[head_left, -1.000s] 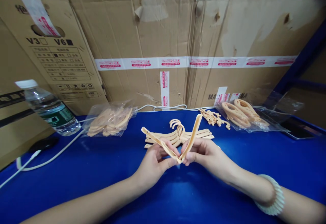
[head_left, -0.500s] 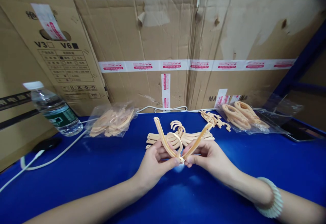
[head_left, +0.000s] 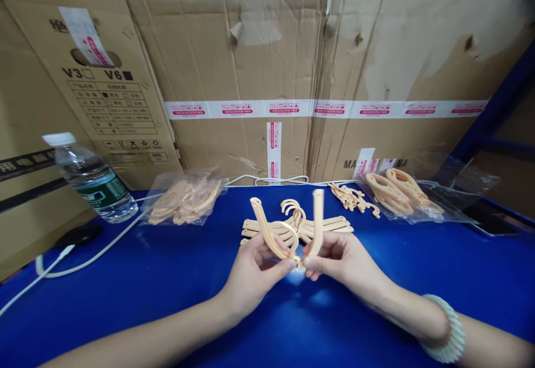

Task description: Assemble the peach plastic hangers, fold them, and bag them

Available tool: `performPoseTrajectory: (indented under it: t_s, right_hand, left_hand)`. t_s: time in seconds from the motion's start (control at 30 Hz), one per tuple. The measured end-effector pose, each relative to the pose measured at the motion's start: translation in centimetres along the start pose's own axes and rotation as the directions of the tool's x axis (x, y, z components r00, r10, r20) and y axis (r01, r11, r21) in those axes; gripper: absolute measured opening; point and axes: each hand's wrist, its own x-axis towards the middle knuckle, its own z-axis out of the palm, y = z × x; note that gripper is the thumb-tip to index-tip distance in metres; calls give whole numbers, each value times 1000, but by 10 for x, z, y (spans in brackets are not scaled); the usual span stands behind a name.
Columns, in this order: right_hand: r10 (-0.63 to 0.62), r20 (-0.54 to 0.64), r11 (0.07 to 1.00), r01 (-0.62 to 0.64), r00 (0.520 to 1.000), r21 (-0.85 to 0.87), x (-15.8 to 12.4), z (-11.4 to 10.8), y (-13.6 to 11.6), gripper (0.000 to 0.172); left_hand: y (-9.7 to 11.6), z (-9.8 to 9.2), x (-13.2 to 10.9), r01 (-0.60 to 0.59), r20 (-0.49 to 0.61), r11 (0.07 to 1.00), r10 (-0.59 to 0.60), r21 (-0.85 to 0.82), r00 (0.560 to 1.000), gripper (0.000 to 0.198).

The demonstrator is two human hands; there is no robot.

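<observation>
The left hand (head_left: 256, 269) pinches a beige hanger arm (head_left: 264, 226) and hook (head_left: 296, 241) between thumb and fingers. The right hand (head_left: 340, 259) pinches a second arm (head_left: 318, 218). Stacked hangers (head_left: 332, 227) lie just beyond.

I make out a clear water bottle (head_left: 94, 181) with a white cap and green label at the far left of the blue table (head_left: 271, 323). Just in front of it I see a dark, rounded object (head_left: 78, 236), a white cable (head_left: 94, 257) curving beside it. Behind the bottle I can read "V3" and "V6" on a printed carton (head_left: 112, 120). Across the back I have tall cardboard (head_left: 246, 61) crossed by white-and-red tape (head_left: 309, 109). To my right a dark flat device (head_left: 493, 224) lies near a blue frame (head_left: 487, 103)
</observation>
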Motion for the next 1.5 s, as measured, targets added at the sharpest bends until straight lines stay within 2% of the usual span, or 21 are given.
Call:
performPoseTrajectory:
  t_s: [0.07,0.17,0.33,0.77,0.9,1.03,1.17,1.37,1.5]
  right_hand:
    - [-18,18,1000,18,1000,-6,-2,4,2,27]
    - [-108,3,994,108,994,3,-5,8,3,27]
    - [-166,-19,986,166,986,-13,-5,4,0,27]
    - [-197,-7,974,195,980,-116,-8,5,-1,22]
    - [-194,-21,974,190,981,-123,-9,5,-1,18]
    - [-220,-43,966,212,974,-151,-10,5,4,14]
    - [-229,-55,962,218,972,-164,-10,6,5,18]
    - [-251,-56,951,235,966,-200,-8,6,4,24]
    - [-219,-80,966,205,972,-158,0,-2,0,27]
  left_hand:
    - [1,0,0,-15,3,1000,15,8,1000,25]
    - [2,0,1,-33,13,999,33,-18,999,22]
    - [2,0,4,-28,-25,998,27,-62,999,20]
    - [7,4,-3,-25,-4,1000,25,8,1000,15]
    - [8,3,-5,-33,-3,999,33,-13,999,19]
    - [6,2,-4,9,10,998,-8,-61,1000,23]
    - [3,1,-2,49,-15,997,-50,-57,999,28]
    - [3,1,0,41,1,996,-41,-79,999,27]
    - [5,-2,2,82,-41,994,-85,-79,995,31]
